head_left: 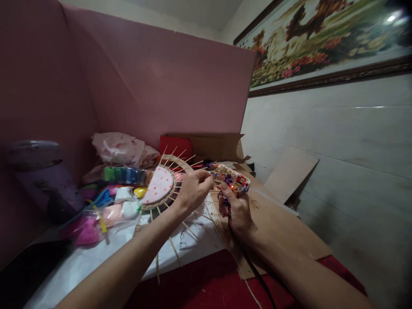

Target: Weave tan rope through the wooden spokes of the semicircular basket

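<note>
My right hand (240, 212) is wrapped round the handle of a flower-patterned hot glue gun (234, 177), with a small orange light glowing on its side and a dark cord (254, 270) trailing down. The gun's nozzle points left. Close to the nozzle, my left hand (195, 189) has its fingertips pinched together; what they hold is too small to make out. Behind and left of that hand stands a woven craft piece (175, 159) of twine and thin sticks radiating outward. A half-round pad of pink dotted fabric (159, 186) sits at its centre.
Bags of coloured clay (124, 212) lie to the left, beside a tall purple container (48, 180). Cardboard (283, 227) covers the right side over a red cloth (193, 283). Pink panels (154, 81) rise behind, and a tiled wall (354, 141) stands at right.
</note>
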A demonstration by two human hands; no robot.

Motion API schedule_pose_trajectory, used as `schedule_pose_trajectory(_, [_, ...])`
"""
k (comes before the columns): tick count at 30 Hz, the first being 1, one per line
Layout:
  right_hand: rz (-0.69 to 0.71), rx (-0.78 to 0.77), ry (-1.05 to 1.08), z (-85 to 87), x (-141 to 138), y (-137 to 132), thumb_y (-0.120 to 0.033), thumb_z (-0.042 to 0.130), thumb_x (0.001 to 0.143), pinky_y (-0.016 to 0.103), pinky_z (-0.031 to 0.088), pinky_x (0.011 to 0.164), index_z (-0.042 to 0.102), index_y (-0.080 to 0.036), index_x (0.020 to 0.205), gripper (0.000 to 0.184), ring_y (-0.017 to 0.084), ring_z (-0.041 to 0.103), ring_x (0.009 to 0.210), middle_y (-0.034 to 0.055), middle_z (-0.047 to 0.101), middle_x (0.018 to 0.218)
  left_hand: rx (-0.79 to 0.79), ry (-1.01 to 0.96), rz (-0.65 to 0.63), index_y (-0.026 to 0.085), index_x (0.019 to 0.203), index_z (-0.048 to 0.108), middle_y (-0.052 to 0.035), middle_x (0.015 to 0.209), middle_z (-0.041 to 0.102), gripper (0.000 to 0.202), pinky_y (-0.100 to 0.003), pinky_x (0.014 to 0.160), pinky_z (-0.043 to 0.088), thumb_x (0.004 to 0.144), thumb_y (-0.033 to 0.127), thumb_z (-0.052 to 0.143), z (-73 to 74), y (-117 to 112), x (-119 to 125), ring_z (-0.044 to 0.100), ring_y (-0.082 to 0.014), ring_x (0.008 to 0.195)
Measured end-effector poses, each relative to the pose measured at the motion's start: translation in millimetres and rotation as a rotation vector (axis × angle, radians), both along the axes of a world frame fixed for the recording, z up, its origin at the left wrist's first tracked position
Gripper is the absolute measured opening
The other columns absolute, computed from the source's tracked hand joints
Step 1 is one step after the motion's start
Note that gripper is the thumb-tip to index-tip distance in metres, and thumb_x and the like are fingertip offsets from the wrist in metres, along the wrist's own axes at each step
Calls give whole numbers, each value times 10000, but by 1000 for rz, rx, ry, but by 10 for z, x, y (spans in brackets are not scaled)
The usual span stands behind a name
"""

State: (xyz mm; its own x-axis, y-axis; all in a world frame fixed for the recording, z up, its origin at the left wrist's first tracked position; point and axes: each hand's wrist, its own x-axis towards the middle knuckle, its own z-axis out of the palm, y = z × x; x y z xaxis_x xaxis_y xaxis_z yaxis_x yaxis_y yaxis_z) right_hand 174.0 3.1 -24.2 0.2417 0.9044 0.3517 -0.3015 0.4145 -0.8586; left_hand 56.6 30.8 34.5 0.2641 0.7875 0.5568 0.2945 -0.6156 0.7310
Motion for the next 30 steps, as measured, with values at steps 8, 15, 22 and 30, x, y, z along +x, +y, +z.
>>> schedule_pose_trajectory(8, [23, -6, 78, 23, -4, 3, -376, 624, 719, 172, 221, 285, 447, -161, 538, 332, 33, 307, 304, -67, 415, 448, -21, 12, -73, 130, 560, 580, 10, 478, 526, 274, -175, 435, 307, 768, 216, 422, -3, 36, 11, 411, -59, 435])
schedule_pose_trajectory(15, [58, -26, 108, 69, -24, -33, -418, 629, 707, 171, 222, 283, 469, -169, 600, 315, 34, 299, 302, -68, 432, 449, -95, -52, -108, 121, 638, 610, 0, 531, 559, 199, -177, 439, 323, 738, 210, 463, 19, 16, 20, 432, -64, 462])
schedule_pose_trajectory(22, [32, 23, 90, 57, -11, -28, -397, 626, 719, 182, 223, 289, 460, -170, 576, 316, 38, 301, 306, -65, 420, 450, -111, -105, -121, 121, 690, 628, -6, 526, 575, 211, -186, 434, 321, 742, 290, 515, -22, 28, 32, 434, -68, 444])
schedule_pose_trajectory(30, [276, -56, 253, 53, 28, -16, -455, 590, 733, 166, 219, 295, 453, -178, 622, 328, 29, 260, 307, -67, 432, 460, -68, -38, -99, 130, 633, 600, 2, 539, 560, 164, -196, 469, 328, 717, 190, 473, 17, 16, 22, 453, -81, 492])
